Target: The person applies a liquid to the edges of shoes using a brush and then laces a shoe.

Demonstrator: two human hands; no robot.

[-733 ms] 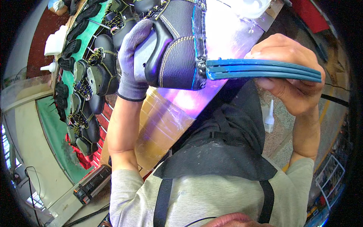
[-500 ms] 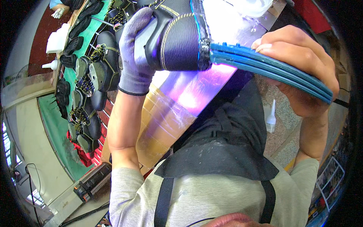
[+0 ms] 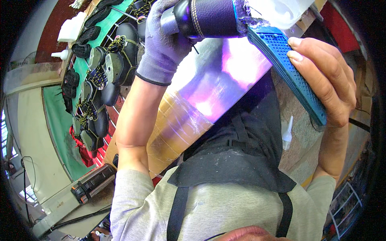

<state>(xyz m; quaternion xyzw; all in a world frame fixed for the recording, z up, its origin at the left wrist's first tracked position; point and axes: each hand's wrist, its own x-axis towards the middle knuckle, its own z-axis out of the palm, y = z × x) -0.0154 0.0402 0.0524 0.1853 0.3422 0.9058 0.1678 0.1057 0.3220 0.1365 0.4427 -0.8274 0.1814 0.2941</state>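
My left hand, in a grey knit glove, is closed around a black leather shoe upper with pale stitching. It is held at the top of the view, its bottom edge turned to the right. That edge looks whitish and rough. A blue rubber shoe sole slants down to the right from it. The sole's upper end meets the edge of the upper, while the rest stands away, its gridded face showing. My bare right hand grips the sole along its outer side, with the thumb hidden behind it.
Brightly lit, a metal-topped bench with taped cardboard lies below the shoe. Several black shoes and loose soles fill a rack at left. A translucent white container stands at the top; a nozzle bottle lies lower right.
The sole has swung from nearly level to a steep downward slant, and its gridded face has turned into view. The upper and my left hand have shifted up and right.
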